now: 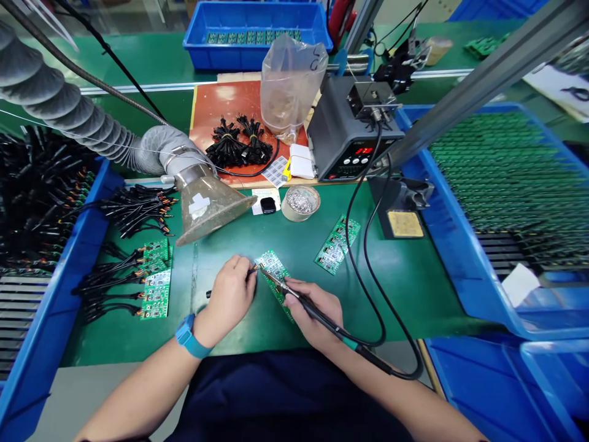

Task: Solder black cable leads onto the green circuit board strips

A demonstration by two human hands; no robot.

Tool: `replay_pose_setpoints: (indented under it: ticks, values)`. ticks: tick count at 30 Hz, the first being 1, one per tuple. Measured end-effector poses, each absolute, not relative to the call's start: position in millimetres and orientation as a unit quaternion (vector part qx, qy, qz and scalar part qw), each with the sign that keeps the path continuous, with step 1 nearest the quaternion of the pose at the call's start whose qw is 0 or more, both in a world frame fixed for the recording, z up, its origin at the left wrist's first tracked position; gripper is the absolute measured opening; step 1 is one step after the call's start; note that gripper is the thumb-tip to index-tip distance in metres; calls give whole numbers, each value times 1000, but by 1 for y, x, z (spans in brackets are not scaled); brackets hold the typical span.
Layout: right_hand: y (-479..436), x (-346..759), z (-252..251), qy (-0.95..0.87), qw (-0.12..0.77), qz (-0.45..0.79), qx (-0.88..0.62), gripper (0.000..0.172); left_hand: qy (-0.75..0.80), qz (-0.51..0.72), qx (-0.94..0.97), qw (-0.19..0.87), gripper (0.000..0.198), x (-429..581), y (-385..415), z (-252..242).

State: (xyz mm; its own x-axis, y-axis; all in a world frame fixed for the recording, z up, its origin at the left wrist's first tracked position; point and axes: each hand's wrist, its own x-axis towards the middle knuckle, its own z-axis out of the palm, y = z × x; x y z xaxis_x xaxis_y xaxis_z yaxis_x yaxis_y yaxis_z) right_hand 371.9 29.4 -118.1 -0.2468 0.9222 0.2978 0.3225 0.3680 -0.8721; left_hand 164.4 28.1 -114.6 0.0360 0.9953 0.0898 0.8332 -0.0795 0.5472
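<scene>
My left hand (pixel 231 293) is closed in a pinch on a thin black cable, whose coloured wire ends meet the near-left edge of a green circuit board (pixel 272 265). The cable's black plug (pixel 208 294) pokes out behind the hand. In my right hand (pixel 317 310) I grip a soldering iron (pixel 317 314) like a pen, its tip at the board's upper left, close to the wire ends. The board lies slanted on the green mat, partly hidden under the iron and my right fingers. Another circuit board panel (pixel 338 244) lies to the right, with the iron's cord crossing over it.
A soldering station (pixel 354 135) stands behind, with an iron stand (pixel 402 212) beside it. Boards with cables attached (pixel 156 279) lie left, under a fume hose's funnel (pixel 207 205). A tin of solder bits (pixel 300 202) sits ahead. Blue bins (pixel 460 258) flank the mat.
</scene>
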Motion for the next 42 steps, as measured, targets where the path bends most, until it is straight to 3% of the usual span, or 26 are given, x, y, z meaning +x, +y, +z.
replay_pose_setpoints:
  ticks: [22,42]
  values:
    - [30,367,-109,-755,376,311,-438,17,662,204,696,190,14,164,28,-112]
    - [29,367,-100,-725,362,353,-467,17,669,182,692,202,8,162,29,-108]
